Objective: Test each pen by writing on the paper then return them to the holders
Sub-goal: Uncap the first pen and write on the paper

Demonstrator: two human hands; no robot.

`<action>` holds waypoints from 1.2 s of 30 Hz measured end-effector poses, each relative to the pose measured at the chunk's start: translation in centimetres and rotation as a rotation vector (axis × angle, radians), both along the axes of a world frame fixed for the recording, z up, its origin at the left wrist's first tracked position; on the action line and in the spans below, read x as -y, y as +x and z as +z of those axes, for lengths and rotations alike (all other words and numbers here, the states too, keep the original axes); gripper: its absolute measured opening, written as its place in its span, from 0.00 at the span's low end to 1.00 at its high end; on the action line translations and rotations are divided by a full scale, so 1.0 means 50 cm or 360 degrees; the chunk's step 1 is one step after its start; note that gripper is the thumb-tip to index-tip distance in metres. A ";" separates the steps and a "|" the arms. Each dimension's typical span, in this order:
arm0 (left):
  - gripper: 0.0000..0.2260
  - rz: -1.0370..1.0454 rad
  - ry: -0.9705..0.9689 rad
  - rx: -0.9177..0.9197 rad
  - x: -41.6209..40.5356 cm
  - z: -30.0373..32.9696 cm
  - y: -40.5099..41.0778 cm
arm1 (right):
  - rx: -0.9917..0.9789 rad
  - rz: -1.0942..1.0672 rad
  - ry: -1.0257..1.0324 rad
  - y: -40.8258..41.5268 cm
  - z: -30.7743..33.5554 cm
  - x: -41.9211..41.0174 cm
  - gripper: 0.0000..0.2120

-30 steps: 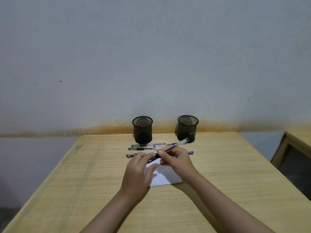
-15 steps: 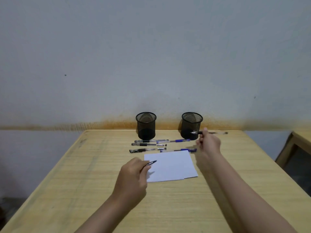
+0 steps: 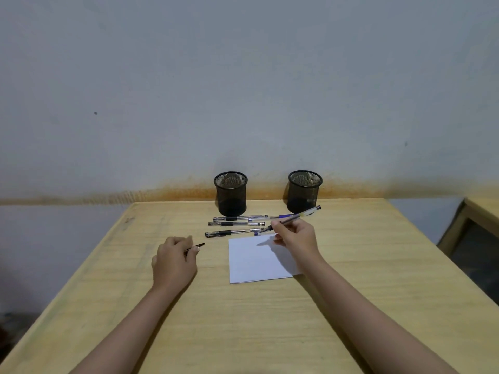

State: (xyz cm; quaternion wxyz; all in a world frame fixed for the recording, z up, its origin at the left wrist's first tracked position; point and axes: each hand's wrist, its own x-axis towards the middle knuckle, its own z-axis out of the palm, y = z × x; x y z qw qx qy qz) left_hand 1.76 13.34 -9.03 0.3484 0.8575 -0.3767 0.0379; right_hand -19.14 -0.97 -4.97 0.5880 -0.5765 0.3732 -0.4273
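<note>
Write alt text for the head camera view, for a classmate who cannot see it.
A right hand holds an uncapped pen just above a white paper on a wooden table, while the left hand grips its cap. Several pens lie before two empty mesh holders.

Grey wall (image 3: 243, 76), rust-stained base, wooden table (image 3: 351, 306), perhaps another beside

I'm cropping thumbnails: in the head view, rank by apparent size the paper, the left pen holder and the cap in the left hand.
1. paper
2. left pen holder
3. cap, mostly hidden by the left hand
</note>
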 end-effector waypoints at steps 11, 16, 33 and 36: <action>0.35 -0.0891 0.0441 0.0211 0.024 -0.016 -0.118 | -0.0095 0.0053 -0.0176 0.042 -0.001 -0.013 0.06; 0.34 -0.0946 0.0428 0.0200 0.016 -0.014 -0.112 | -0.0161 0.0046 -0.0220 0.064 -0.013 -0.002 0.11; 0.30 -0.0896 0.0227 0.0041 0.009 -0.015 -0.118 | -0.0077 0.0158 0.0131 0.108 -0.035 0.015 0.07; 0.29 -0.0874 0.0179 -0.0012 0.010 -0.013 -0.117 | -0.0187 0.0119 0.0055 0.113 -0.031 0.019 0.09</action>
